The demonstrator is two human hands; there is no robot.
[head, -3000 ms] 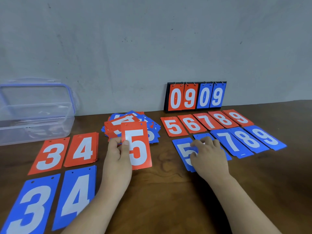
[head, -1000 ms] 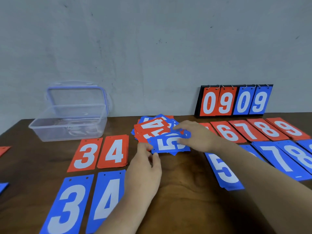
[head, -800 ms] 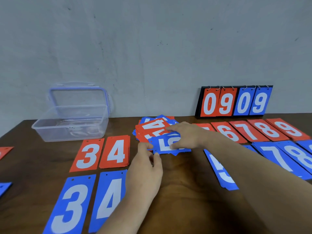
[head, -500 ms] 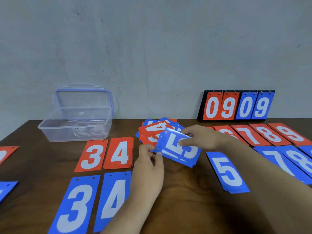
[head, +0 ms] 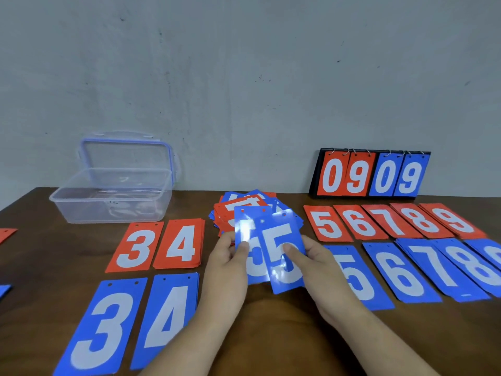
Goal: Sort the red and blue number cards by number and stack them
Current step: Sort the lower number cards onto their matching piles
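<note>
Two blue 5 cards (head: 280,240) are held fanned and upright above the bench (head: 271,335), just left of the blue 5 pile (head: 357,278). The left hand (head: 227,264) has its fingers grasping the rear card at its left edge. The right hand (head: 320,267) has its fingers grasping the front card, thumb on the numeral. Whether a third card sits behind the pair cannot be confirmed from this angle.

The blue 5 pile lies flat, and its long axis runs away from the person with a slight lean to the left. The right hand is touching or nearly touching its left edge and is the nearer hand. The left hand is further left of the pile.

Judgement: the coming move is a short carry rightward onto that pile. The held cards will need laying flat and turning slightly to match its lean.

The unsorted heap (head: 244,204) lies beyond and left of the pile.
</note>
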